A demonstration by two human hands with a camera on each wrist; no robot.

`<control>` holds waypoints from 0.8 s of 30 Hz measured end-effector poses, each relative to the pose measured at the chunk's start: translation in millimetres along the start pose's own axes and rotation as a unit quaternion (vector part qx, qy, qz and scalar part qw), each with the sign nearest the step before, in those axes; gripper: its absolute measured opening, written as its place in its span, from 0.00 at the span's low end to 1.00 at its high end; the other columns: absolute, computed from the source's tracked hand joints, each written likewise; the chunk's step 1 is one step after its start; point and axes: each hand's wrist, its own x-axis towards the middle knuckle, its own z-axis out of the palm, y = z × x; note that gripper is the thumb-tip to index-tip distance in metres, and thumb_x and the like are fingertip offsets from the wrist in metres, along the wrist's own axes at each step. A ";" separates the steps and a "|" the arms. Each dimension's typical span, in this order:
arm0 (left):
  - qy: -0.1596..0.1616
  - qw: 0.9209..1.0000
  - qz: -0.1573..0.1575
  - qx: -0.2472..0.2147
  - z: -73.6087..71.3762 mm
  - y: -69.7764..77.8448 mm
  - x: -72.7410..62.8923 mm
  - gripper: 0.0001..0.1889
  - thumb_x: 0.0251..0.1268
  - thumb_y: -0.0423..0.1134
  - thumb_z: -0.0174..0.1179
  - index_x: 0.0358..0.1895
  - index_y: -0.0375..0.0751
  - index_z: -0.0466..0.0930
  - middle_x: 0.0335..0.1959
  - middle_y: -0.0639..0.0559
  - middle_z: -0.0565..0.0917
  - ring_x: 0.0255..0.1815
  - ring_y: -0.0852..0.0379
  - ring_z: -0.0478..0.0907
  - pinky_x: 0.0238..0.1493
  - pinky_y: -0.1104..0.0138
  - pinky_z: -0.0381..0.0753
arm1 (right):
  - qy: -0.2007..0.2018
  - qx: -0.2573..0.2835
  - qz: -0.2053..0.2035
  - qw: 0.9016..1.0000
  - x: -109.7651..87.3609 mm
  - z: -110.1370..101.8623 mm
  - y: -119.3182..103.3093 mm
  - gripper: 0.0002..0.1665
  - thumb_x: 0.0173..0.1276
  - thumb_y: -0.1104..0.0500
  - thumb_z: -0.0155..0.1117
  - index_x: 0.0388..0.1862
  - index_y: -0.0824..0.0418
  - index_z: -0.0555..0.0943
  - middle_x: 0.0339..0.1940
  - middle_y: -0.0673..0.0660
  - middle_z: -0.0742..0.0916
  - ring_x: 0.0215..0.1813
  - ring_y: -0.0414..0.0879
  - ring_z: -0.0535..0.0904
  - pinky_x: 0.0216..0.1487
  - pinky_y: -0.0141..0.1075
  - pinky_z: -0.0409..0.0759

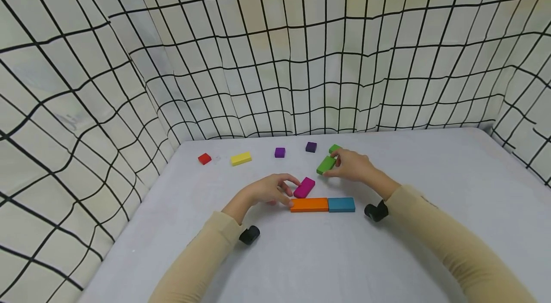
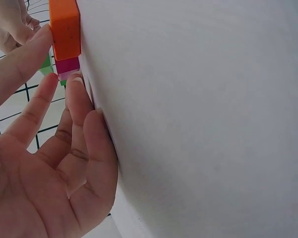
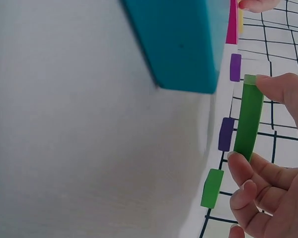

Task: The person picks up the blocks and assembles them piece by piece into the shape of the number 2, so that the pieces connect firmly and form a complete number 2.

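My right hand pinches a long green block by its two ends, between thumb and fingertips; the right wrist view shows this green block above the cloth. My left hand is spread loosely, its thumb at the left end of an orange block. Its other fingertips are close by a magenta block, which lies slanted behind the orange one. A blue block sits end to end with the orange block in a straight row.
Farther back on the white-covered table lie a red block, a yellow block, a purple cube, a dark purple cube and a small green block. Black netting hangs over white walls around the table.
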 end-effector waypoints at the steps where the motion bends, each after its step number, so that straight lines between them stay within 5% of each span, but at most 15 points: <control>1: 0.000 1.000 0.000 0.000 0.1 -0.1 -0.1 0.28 0.61 0.33 0.72 0.65 0.49 0.77 0.44 0.50 0.81 0.43 0.54 0.76 0.38 0.68 0.77 | -0.001 -0.001 0.002 1.000 0.2 -0.5 -0.6 0.42 0.64 0.42 0.75 0.65 0.69 0.75 0.44 0.58 0.84 0.43 0.52 0.78 0.47 0.50 0.73; 24: -0.004 1.000 0.000 -0.002 -1.1 -1.9 1.6 0.28 0.61 0.33 0.72 0.66 0.49 0.77 0.45 0.50 0.81 0.44 0.53 0.77 0.41 0.66 0.79 | -0.040 -0.011 0.025 0.999 5.9 3.6 -14.0 0.40 0.62 0.44 0.77 0.63 0.67 0.77 0.39 0.56 0.85 0.44 0.51 0.78 0.55 0.58 0.70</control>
